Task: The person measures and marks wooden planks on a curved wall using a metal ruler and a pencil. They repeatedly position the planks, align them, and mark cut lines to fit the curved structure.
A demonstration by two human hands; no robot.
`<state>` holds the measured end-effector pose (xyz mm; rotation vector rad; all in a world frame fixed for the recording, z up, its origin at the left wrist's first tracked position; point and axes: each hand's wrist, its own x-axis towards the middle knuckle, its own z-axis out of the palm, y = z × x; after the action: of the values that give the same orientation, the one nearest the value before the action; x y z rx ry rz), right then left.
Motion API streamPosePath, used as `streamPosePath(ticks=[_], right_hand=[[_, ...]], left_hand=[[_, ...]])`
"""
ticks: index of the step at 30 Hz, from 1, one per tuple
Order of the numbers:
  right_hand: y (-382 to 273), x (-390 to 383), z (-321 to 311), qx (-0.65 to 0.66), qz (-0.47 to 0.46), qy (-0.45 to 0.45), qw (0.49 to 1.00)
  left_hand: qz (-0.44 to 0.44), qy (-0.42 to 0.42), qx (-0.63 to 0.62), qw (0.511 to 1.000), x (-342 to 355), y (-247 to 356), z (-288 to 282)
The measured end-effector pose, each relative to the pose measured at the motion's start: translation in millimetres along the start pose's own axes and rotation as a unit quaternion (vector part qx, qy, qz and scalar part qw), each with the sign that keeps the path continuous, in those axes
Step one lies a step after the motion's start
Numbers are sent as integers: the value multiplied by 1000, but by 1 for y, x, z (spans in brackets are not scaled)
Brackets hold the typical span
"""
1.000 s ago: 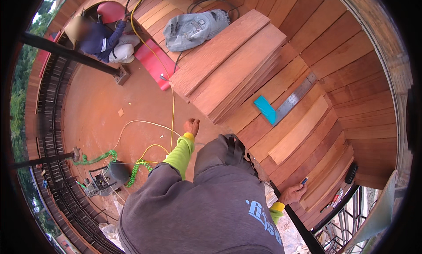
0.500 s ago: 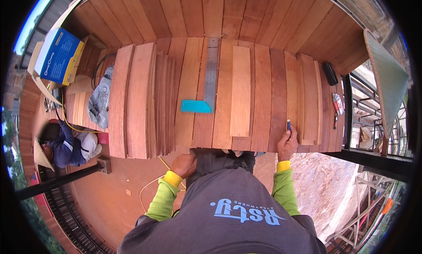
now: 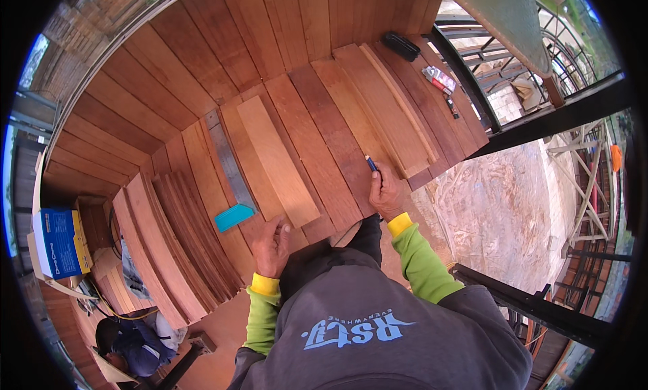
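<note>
My right hand (image 3: 387,193) pinches a dark blue pencil (image 3: 371,163), its pale tip pointing away from me over the wooden bench top. My left hand (image 3: 271,247) is raised at the bench's near edge, its fingers loosely bent and apart with nothing seen in them. Close beside its fingertips is the near end of a short light plank (image 3: 280,162); whether they touch I cannot tell. Left of that plank lies a try square, its teal handle (image 3: 234,218) toward me and its steel blade (image 3: 228,159) reaching toward the back wall.
Stacked boards (image 3: 162,245) stand at the left, and more boards (image 3: 385,110) lie at the right. Beyond these are a black case (image 3: 401,46) and a red-and-white pack (image 3: 439,79). A blue-and-yellow box (image 3: 62,243) is far left, above a crouching person (image 3: 138,346).
My view has turned and shifted rightward, so the bench appears slanted. My left hand has risen from beside my leg to the near end of the light plank. The right still holds the pencil.
</note>
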<state>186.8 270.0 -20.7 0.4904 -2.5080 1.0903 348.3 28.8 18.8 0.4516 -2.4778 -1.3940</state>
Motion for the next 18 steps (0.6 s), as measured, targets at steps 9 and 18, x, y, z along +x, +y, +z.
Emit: streamPosePath(ticks=[9,18], right_hand=[[3,-9,-4,14,42,2,999],[7,-15,1,19,45,0,999]], left_hand=[[9,72,-11,997,23,-13,38],[8,96,-62,993,37,-40,47]])
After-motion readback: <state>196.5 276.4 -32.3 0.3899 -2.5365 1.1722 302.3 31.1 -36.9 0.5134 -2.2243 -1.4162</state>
